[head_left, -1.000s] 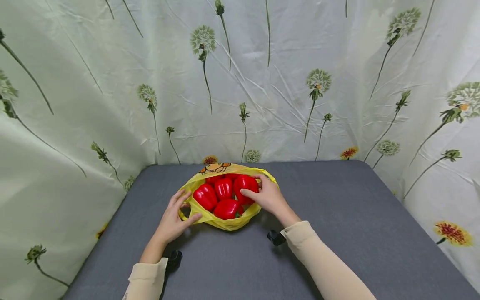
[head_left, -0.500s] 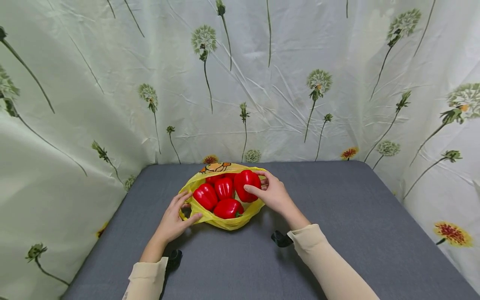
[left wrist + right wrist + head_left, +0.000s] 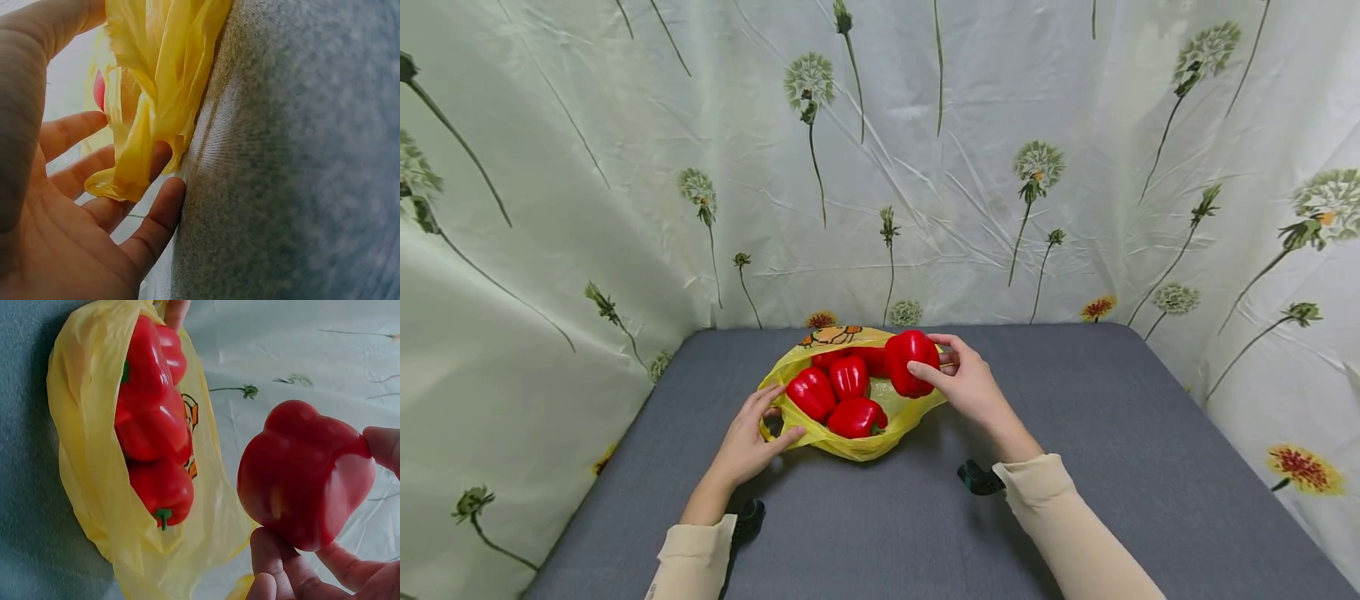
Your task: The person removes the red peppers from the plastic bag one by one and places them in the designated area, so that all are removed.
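Observation:
A yellow plastic bag [image 3: 859, 450] lies with its mouth spread, and several red bell peppers [image 3: 850, 417] sit inside. My right hand [image 3: 972, 387] holds one red bell pepper [image 3: 912, 364] above the right side of the bag's mouth. In the right wrist view, thumb and fingertips pinch this pepper [image 3: 306, 478] from opposite sides, apart from the others. At the bag's left edge my left hand [image 3: 747, 437] has its fingers spread against the rim. The left wrist view shows a yellow bag handle [image 3: 134, 156] hanging across those relaxed fingers [image 3: 75, 131].
A grey cloth-covered table [image 3: 1075, 433] lies under the bag and both arms. Behind it and at the sides hangs a pale curtain [image 3: 955, 183] printed with dandelions. Black straps [image 3: 977, 477] are visible at both wrists.
My right hand has lifted the bell pepper up and to the right, away from the other peppers in the bag. The left hand and the bag's left side have stayed put.

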Motion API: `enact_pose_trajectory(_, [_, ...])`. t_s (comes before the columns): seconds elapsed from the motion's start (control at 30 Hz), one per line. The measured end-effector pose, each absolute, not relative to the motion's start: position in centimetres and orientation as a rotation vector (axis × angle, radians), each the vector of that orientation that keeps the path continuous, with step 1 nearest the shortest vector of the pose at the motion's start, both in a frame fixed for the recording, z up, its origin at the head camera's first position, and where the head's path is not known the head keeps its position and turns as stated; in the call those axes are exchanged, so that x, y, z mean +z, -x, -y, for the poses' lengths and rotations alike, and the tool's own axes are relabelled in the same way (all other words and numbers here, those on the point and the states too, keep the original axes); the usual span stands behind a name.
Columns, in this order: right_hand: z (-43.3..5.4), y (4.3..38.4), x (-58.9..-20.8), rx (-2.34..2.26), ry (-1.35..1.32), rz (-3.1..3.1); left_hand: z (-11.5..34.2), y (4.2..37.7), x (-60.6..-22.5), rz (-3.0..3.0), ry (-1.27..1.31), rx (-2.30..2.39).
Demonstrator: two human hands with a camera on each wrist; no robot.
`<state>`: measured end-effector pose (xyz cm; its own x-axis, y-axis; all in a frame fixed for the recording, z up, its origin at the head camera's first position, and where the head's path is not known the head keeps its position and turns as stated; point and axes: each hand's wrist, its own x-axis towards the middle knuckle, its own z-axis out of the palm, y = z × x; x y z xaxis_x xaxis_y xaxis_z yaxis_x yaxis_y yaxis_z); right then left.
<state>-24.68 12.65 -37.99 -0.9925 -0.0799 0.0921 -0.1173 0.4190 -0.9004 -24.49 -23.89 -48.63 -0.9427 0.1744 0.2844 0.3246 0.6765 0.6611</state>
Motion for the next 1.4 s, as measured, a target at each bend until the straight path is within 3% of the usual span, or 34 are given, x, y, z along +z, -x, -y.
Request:
enact_pose_trajectory(0.93, [-19.9, 24.3, -38.7, 1.765, 0.04, 2.572, 24.1, 24.8, -48.3, 2.579, 0.358, -1.156])
enact_pose_trajectory(1.4, [-23.2, 24.9, -40.8, 1.79, 0.154, 2.588, 24.0, 24.8, -48.4, 2.591, 0.351, -1.184])
